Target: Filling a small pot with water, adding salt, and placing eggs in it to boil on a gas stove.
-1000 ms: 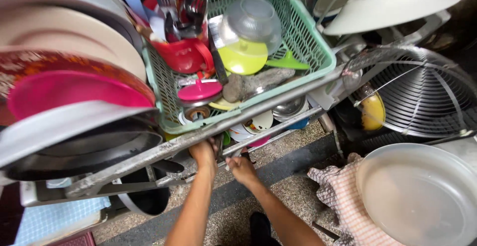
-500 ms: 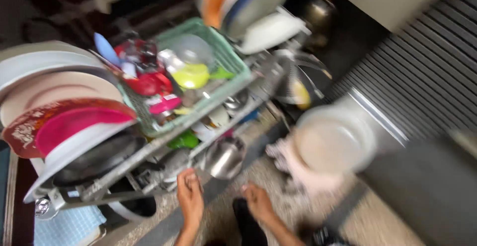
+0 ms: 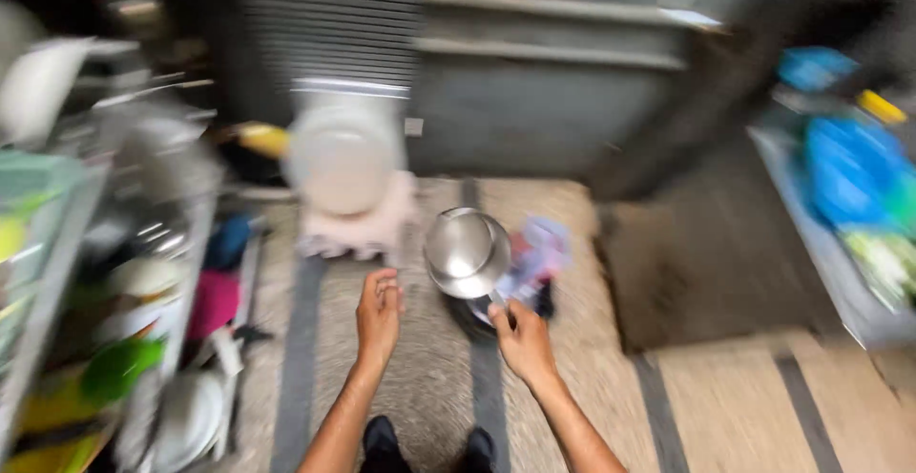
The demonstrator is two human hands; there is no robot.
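Leftward, well apart from both hands, a blurred dish rack (image 3: pixel 86 273) crowded with bowls and lids. Nearer, the left hand (image 3: pixel 378 315) empty, fingers loosely curled; beyond it a pale round basin (image 3: pixel 343 156) on a pink cloth (image 3: pixel 358 230). Right of that, a small steel pot (image 3: pixel 467 252) gripped by its handle in the right hand (image 3: pixel 520 337), over a smeared colourful bundle (image 3: pixel 536 255); far right, blue plastic things (image 3: pixel 849 172), nothing between hands and pot.

Striped floor (image 3: pixel 725 406), grey shuttered wall (image 3: pixel 534 91), dim light.
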